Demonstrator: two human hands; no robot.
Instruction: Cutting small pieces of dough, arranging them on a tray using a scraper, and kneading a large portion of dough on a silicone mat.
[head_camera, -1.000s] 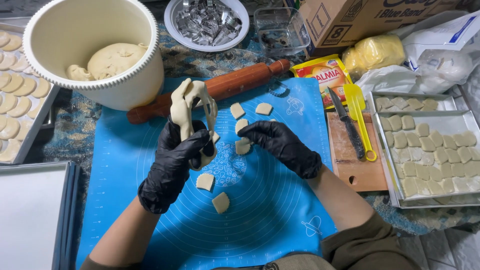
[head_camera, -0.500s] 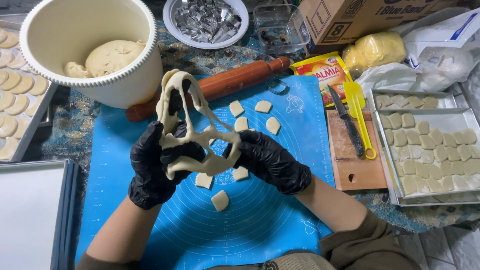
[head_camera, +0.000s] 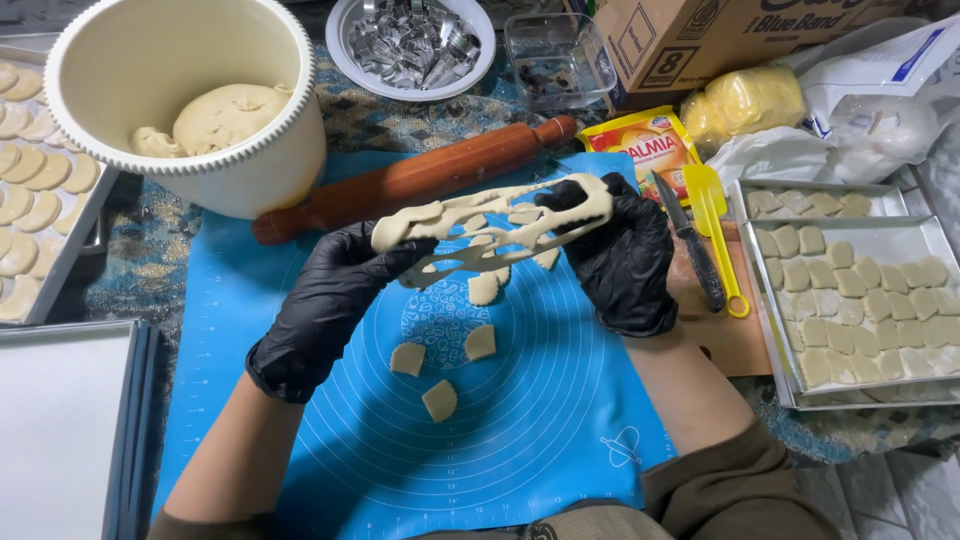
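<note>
Both my hands wear black gloves and hold a stretched web of leftover dough scrap (head_camera: 490, 228) above the blue silicone mat (head_camera: 520, 420). My left hand (head_camera: 325, 305) grips its left end. My right hand (head_camera: 620, 255) grips its right end. Several small cut dough pieces (head_camera: 440, 398) lie on the mat below, some hidden behind the scrap. A wooden rolling pin (head_camera: 410, 180) lies at the mat's far edge.
A white bowl (head_camera: 250, 170) with dough balls stands at the back left beside a tray of round pieces (head_camera: 35, 200). Right: metal trays of cut pieces (head_camera: 860, 290), a knife (head_camera: 690, 250) and yellow scraper (head_camera: 715, 225) on a board. Behind: a cutter bowl (head_camera: 415, 40), a cardboard box (head_camera: 720, 35).
The dough scrap was bunched in my left hand, then opened into a loop. Now both hands have pulled it out sideways into a long horizontal web.
</note>
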